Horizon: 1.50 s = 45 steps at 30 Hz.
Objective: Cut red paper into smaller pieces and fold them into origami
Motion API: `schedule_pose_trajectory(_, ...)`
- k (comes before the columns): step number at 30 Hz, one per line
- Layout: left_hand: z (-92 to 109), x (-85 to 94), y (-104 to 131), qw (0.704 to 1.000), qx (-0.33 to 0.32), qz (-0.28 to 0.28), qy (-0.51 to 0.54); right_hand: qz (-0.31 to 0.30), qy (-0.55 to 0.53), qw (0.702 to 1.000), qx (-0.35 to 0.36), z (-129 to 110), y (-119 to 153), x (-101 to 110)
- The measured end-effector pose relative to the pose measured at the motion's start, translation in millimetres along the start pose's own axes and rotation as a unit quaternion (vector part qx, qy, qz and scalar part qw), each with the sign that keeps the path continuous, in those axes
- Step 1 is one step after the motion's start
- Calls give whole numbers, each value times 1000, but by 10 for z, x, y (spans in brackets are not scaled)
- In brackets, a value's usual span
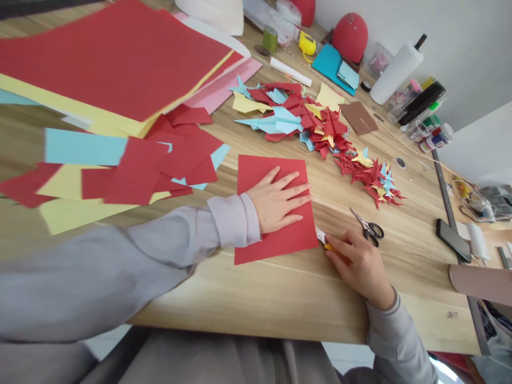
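Step in hand: trimming the square red paper sheet with a small yellow-handled cutter.

My left hand lies open and flat on the sheet, pinning it to the wooden table. My right hand is closed around the cutter at the sheet's right edge; silver scissors lie just beyond. As I judge it, the next move calls for steady downward pressure and a straight pull.

Bright, even daylight, soft shadows; left edge motion-blurred, edges stretched by wide-angle distortion.
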State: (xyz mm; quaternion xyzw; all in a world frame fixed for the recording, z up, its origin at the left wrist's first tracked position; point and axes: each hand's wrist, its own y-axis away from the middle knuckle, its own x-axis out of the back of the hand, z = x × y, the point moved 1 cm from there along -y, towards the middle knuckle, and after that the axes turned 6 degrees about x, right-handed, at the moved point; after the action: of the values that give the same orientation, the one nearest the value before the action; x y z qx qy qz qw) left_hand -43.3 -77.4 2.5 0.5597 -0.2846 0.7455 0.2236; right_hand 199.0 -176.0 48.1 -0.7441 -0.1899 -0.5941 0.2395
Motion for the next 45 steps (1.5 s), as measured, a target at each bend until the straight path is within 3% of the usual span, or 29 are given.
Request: schedule_pose_trajectory(45, -33, -86, -12, 1000, -8, 11, -5, 10, 19, 1000, -23, -142, -15, -48)
